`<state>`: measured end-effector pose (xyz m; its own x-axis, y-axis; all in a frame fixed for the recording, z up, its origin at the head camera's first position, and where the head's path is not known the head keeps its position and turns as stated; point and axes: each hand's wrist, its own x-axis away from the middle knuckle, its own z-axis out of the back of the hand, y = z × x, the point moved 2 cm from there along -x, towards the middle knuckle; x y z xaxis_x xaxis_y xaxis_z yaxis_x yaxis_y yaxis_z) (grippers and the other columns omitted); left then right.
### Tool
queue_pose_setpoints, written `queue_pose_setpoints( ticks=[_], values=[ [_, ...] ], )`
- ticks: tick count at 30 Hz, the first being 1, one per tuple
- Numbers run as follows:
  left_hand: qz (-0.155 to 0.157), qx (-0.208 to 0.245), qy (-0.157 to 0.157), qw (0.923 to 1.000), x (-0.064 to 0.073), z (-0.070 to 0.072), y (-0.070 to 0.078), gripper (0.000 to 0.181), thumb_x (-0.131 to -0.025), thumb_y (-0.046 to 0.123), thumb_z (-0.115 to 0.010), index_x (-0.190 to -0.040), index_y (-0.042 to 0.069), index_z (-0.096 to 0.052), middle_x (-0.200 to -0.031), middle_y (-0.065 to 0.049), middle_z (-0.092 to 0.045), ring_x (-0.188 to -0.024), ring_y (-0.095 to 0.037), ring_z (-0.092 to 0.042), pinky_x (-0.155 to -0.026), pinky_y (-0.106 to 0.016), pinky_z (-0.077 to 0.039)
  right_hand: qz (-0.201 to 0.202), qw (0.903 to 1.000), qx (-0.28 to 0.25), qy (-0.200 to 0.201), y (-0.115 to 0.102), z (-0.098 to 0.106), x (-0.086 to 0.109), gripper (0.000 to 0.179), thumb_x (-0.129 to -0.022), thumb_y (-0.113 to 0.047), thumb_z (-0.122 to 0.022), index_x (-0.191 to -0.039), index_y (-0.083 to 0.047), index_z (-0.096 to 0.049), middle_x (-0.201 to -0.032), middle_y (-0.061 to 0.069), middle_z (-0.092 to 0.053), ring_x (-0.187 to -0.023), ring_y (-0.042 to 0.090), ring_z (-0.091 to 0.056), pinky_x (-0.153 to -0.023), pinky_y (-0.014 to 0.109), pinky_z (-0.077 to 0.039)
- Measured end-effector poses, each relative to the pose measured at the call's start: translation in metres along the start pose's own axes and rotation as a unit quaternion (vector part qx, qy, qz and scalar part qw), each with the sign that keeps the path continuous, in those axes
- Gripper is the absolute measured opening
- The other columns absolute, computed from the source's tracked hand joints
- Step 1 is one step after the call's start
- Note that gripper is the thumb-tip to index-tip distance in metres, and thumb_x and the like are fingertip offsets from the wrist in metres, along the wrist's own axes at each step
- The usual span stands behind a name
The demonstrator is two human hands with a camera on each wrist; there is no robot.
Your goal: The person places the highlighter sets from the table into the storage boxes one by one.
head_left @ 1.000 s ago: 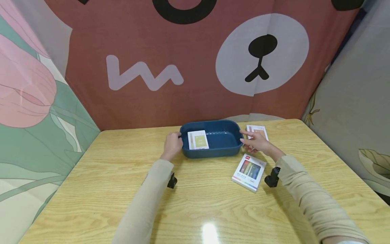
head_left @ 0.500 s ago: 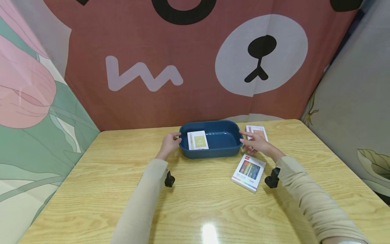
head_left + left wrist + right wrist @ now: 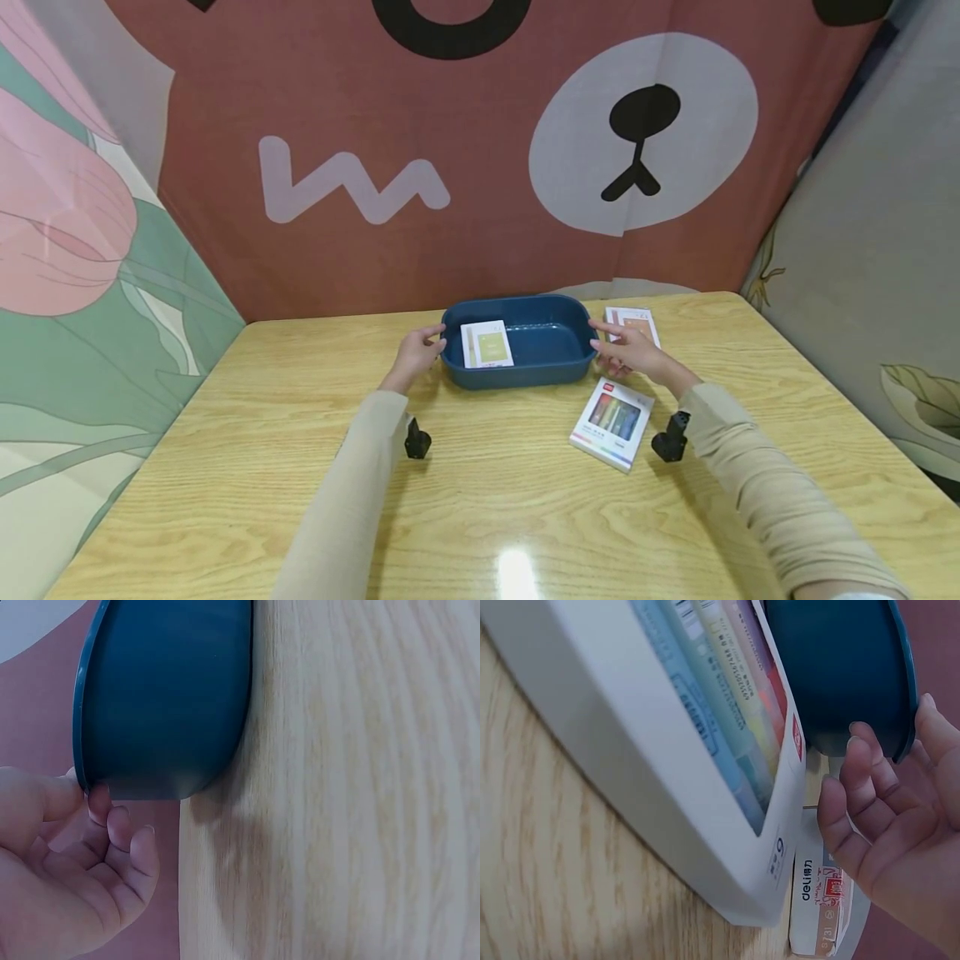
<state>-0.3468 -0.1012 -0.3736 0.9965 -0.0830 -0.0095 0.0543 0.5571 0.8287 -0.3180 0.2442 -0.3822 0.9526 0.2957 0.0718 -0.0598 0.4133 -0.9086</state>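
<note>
A dark blue plastic basin [image 3: 555, 343] stands near the table's back edge, with a white box bearing a yellow-green square [image 3: 487, 345] inside on its left. At the basin's left end, my left hand [image 3: 412, 358] pinches the rim; the left wrist view shows the thumb over the rim and a fingertip below it. My right hand [image 3: 636, 352] holds the opposite end, thumb at the rim [image 3: 909, 690] and fingers bent along the outer wall. Close below the right hand lies a white windowed box of coloured pens [image 3: 612, 423]. Behind that hand is another white box [image 3: 634, 320], partly hidden.
The light wooden table [image 3: 300, 467] meets a reddish-brown cloth with a bear print [image 3: 487, 258] just behind the basin. Patterned cloths hang at left and right. A black wrist camera [image 3: 417, 439] sits under the left wrist, and another [image 3: 671, 436] under the right.
My left hand has shifted slightly left and turned, its thumb and forefinger now showing apart at the rim. The right hand, basin and boxes stay in place.
</note>
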Motion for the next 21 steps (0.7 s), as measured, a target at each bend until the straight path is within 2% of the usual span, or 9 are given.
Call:
queue_pose_setpoints(
  ticks=[3,7,10,13,17,21],
  values=[
    [0.005,0.001,-0.005,1.0000,0.004,0.001,0.003,0.036,-0.093,0.011,-0.049,-0.128,0.005,-0.050,-0.102,-0.018,-0.056,-0.076,-0.025,-0.053,-0.058,-0.024,-0.042,0.006,0.9999,0.000,0.011,0.001,0.000,0.000,0.056,-0.094,-0.021,-0.048,-0.140,-0.002,-0.024,-0.076,0.024,-0.058,-0.054,0.022,-0.051,-0.049,0.032,-0.044],
    [0.006,0.004,0.001,1.0000,0.004,0.001,0.002,0.036,-0.092,0.011,-0.050,-0.128,0.006,-0.050,-0.106,-0.018,-0.056,-0.070,-0.023,-0.052,-0.056,-0.024,-0.041,0.028,0.9989,-0.002,0.036,0.002,0.003,0.001,0.054,-0.094,-0.016,-0.048,-0.138,0.004,-0.025,-0.075,0.022,-0.059,-0.053,0.020,-0.053,-0.049,0.034,-0.048],
    [0.003,0.004,0.007,1.0000,0.003,0.001,0.002,0.035,-0.092,0.010,-0.050,-0.127,0.006,-0.051,-0.112,-0.017,-0.055,-0.067,-0.019,-0.049,-0.055,-0.023,-0.040,0.039,0.9978,0.001,0.054,0.004,0.008,0.002,0.052,-0.093,-0.012,-0.050,-0.136,0.008,-0.028,-0.071,0.018,-0.059,-0.049,0.015,-0.049,-0.044,0.029,-0.044],
    [0.002,0.003,0.005,1.0000,0.003,0.000,0.001,0.035,-0.092,0.010,-0.050,-0.127,0.006,-0.051,-0.114,-0.016,-0.054,-0.065,-0.018,-0.048,-0.054,-0.024,-0.040,0.034,0.9971,0.008,0.068,0.007,0.014,0.005,0.052,-0.092,-0.010,-0.051,-0.134,0.010,-0.029,-0.069,0.015,-0.057,-0.047,0.012,-0.045,-0.043,0.027,-0.039],
    [0.006,0.005,0.002,1.0000,0.003,-0.001,0.002,0.036,-0.093,0.011,-0.049,-0.128,0.007,-0.050,-0.116,-0.015,-0.053,-0.067,-0.019,-0.049,-0.055,-0.024,-0.040,0.017,0.9946,0.047,0.091,0.011,0.022,0.009,0.052,-0.091,-0.012,-0.052,-0.133,0.010,-0.031,-0.071,0.016,-0.057,-0.051,0.014,-0.047,-0.046,0.028,-0.041],
    [0.011,0.007,0.004,0.9999,0.003,-0.002,0.002,0.035,-0.093,0.011,-0.049,-0.128,0.008,-0.051,-0.115,-0.015,-0.054,-0.068,-0.023,-0.050,-0.054,-0.024,-0.040,0.018,0.9853,0.120,0.120,0.013,0.028,0.012,0.050,-0.090,-0.014,-0.054,-0.130,0.011,-0.036,-0.079,0.020,-0.058,-0.058,0.018,-0.051,-0.049,0.028,-0.044]
  ],
)
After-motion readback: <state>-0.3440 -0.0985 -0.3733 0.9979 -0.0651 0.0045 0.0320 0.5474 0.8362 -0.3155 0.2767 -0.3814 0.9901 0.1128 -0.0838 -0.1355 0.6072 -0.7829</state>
